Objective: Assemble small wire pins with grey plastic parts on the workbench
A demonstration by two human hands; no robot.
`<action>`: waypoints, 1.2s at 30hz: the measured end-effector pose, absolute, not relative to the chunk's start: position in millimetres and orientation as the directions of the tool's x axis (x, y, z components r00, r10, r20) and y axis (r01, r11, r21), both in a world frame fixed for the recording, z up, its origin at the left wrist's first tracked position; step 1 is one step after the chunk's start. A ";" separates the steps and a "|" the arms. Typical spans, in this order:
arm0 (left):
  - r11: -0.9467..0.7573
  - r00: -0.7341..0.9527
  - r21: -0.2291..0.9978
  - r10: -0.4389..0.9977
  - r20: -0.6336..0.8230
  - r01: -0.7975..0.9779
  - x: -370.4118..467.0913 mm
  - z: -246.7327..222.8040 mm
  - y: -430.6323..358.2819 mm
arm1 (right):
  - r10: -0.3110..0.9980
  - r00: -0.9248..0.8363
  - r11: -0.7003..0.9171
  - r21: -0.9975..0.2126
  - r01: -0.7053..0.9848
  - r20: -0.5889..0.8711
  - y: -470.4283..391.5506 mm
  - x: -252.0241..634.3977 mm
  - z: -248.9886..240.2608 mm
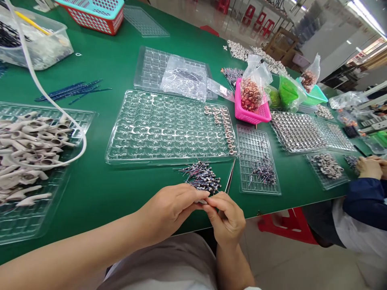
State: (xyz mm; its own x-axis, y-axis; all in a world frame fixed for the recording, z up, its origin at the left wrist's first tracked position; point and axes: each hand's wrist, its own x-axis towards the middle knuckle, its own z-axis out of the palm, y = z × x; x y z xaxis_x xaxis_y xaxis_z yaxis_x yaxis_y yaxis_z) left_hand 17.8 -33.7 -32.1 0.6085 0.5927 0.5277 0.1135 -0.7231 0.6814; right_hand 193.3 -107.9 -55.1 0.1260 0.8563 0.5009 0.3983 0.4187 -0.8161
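My left hand [171, 207] and my right hand [226, 217] meet at the table's front edge, fingertips pinched together. Between them is a small whitish plastic shell [202, 201], mostly covered by the fingers. Just beyond lies a heap of small dark components with thin wire leads [204, 177]. A pair of tweezers [230, 177] rests right of this heap. Farther back, a clear moulded tray [169, 129] holds several small white shells [226, 127] along its right side. At the left, a tray is piled with stemmed whitish earphone shells [30, 141].
A smaller tray [260, 161] with more wired components lies right. Behind it stands a pink basket [252, 114] with bagged copper-coloured parts. A white cable [45, 94] loops over the left side. A co-worker's hands [371, 167] are at far right. A red basket [93, 20] stands back left.
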 end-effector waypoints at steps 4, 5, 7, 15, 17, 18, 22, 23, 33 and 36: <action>-0.718 0.600 0.684 0.604 0.525 0.125 17.8 -30.8 -34.0 | 0.855 0.130 0.412 -0.809 0.419 0.502 -107.9 193.1 -55.8; -0.713 0.595 0.689 0.613 0.521 0.130 17.8 -30.6 -34.2 | 0.857 0.134 0.407 -0.813 0.415 0.498 -107.9 193.1 -56.1; -0.697 0.587 0.704 0.630 0.509 0.139 17.7 -30.2 -34.4 | 0.865 0.141 0.396 -0.828 0.398 0.482 -107.9 193.0 -56.5; -0.672 0.579 0.726 0.653 0.487 0.147 16.6 -27.8 -34.2 | 0.879 0.152 0.384 -0.860 0.336 0.451 -106.7 191.7 -53.8; -0.680 0.580 0.718 0.647 0.494 0.147 16.6 -27.9 -34.4 | 0.879 0.152 0.381 -0.857 0.347 0.452 -106.4 191.4 -53.1; -0.682 0.580 0.717 0.646 0.496 0.146 16.7 -28.1 -34.6 | 0.879 0.152 0.378 -0.855 0.354 0.452 -106.3 191.2 -53.0; -0.681 0.582 0.719 0.643 0.498 0.139 17.5 -28.1 -34.9 | 0.869 0.147 0.392 -0.838 0.379 0.473 -106.3 190.5 -54.2; -0.683 0.581 0.718 0.641 0.500 0.135 17.7 -28.0 -34.8 | 0.865 0.143 0.398 -0.832 0.387 0.481 -106.5 190.5 -54.6; -0.686 0.589 0.720 0.626 0.511 0.104 17.7 -25.9 -34.5 | 0.781 0.113 0.463 -0.691 0.554 0.614 -109.9 188.1 -52.4; -0.685 0.596 0.723 0.619 0.512 0.090 17.5 -25.8 -34.9 | 0.753 0.111 0.482 -0.659 0.577 0.648 -110.1 186.6 -50.9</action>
State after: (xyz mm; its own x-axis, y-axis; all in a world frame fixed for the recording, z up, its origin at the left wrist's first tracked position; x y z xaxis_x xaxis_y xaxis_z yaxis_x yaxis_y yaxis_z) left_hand 17.5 -34.9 -25.8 0.5958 0.6186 0.5123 0.0903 -0.6853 0.7226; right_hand 186.6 -110.1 -50.9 0.1113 0.7533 0.6481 0.5770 0.4820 -0.6593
